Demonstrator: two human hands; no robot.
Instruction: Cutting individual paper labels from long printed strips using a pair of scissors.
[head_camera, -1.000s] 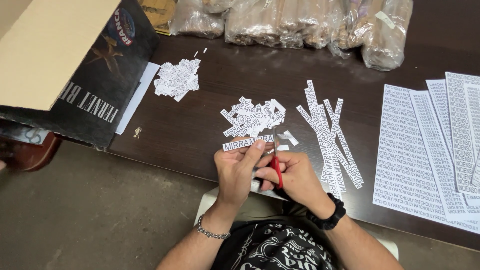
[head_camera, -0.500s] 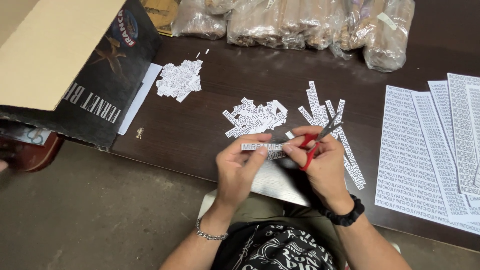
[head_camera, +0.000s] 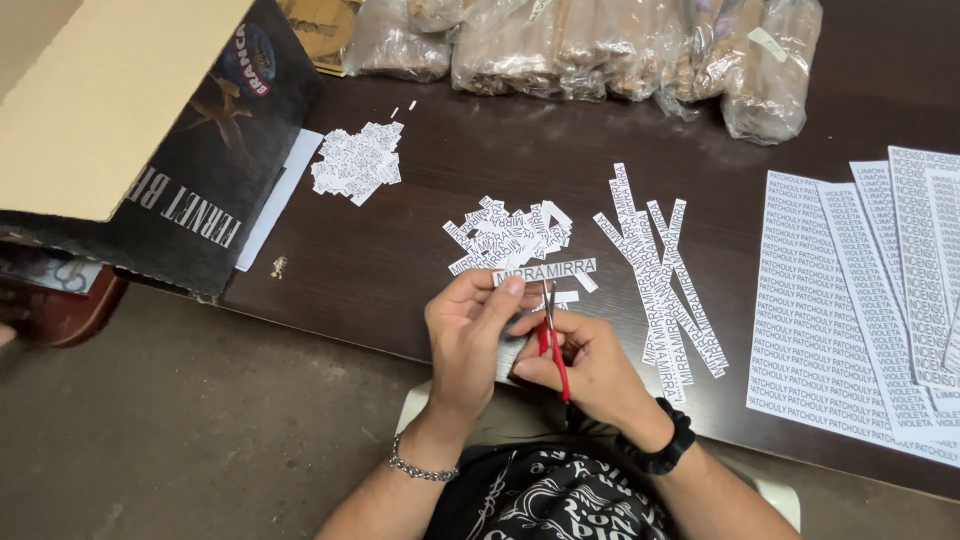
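Since half a second ago my right hand (head_camera: 590, 365) has swung the red-handled scissors (head_camera: 551, 335) back in from the right; blades now point up and away from me instead of slanting out to the right. The paper strip (head_camera: 545, 272) has shifted a bit right in my left hand (head_camera: 470, 335).

Strip lies above both hands, over the near part of the dark bench (head_camera: 400, 260). Long axis runs left-right, almost level, right end slightly higher. My left grip is clamped on its left end, thumb and fingertips pinched together. The rest sticks out to the right, free.

Scissors sit under the strip's middle, roughly square to it, tips meeting its lower edge. My right grip is closed through the red handles. Can't tell how far the blades are parted.

Just beyond the strip: a pile of cut labels (head_camera: 510, 232). Second pile (head_camera: 357, 162) farther left, near the cardboard box (head_camera: 130, 130). Long uncut strips (head_camera: 660, 280) lie right of my hands, printed sheets (head_camera: 860, 300) further right. Plastic-wrapped bundles (head_camera: 600, 45) along the far edge.
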